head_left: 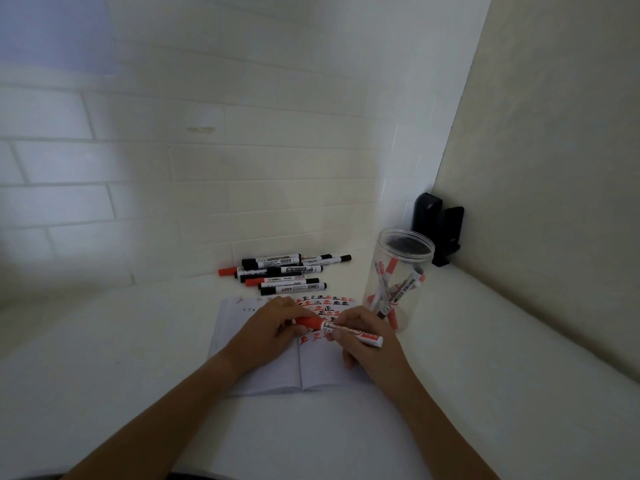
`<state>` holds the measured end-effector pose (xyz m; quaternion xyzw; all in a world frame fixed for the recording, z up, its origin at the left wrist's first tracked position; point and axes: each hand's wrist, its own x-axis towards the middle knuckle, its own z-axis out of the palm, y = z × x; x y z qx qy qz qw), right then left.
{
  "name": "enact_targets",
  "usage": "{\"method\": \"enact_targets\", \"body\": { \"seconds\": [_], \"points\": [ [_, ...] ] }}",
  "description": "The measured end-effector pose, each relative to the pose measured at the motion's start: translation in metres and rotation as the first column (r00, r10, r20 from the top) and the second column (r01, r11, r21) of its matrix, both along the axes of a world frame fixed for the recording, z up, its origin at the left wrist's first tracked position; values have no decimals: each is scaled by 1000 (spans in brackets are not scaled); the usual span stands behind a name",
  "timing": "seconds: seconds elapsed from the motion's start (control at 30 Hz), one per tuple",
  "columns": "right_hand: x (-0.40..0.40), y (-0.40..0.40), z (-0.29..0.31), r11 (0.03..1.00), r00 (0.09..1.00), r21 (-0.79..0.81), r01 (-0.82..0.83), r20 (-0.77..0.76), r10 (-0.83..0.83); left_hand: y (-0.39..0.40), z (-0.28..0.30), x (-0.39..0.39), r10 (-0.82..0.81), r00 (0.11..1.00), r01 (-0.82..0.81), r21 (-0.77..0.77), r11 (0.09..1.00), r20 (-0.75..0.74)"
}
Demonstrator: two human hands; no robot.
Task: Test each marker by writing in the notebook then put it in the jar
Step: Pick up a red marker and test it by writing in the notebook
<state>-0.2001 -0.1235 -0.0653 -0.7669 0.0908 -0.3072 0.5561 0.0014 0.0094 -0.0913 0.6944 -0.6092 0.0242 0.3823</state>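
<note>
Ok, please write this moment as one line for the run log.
hands: both hold red marker, left at cap, right at barrel | over notebook | jar: some markers inside

Marker [349,331] in my hands: glossy plastic, printed label. Jar [398,278] clear smooth plastic, I think. Notebook [273,372] matt paper. Bench [138,358] smooth matt white. Wall [207,174] tiled, faint sheen.

A plain indoor corner, likely a home or small office: a white bench [138,341] set against a white brick-pattern wall [207,161], a beige wall [554,168] right of it
</note>
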Motion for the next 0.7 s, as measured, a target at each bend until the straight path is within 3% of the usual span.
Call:
{"method": "enact_targets", "body": {
  "seconds": [0.13,0.3,0.47,0.7],
  "points": [
    [1,-2,1,998,998,-2,58,-38,-58,-1,-2,0,-7,999,7,5,1000,40],
    [-1,-7,2,963,996,255,88,2,-92,0,1,-2,26,999,-26,-16,1000,31],
    [2,-14,-10,979,977,-65,192,-77,-197,2,-2,-2,52,998,-52,-4,999,44],
    [3,-10,-11,978,971,-113,174,-143,-189,2,0,-9,67,990,-60,-64,996,121]
  ]
}}
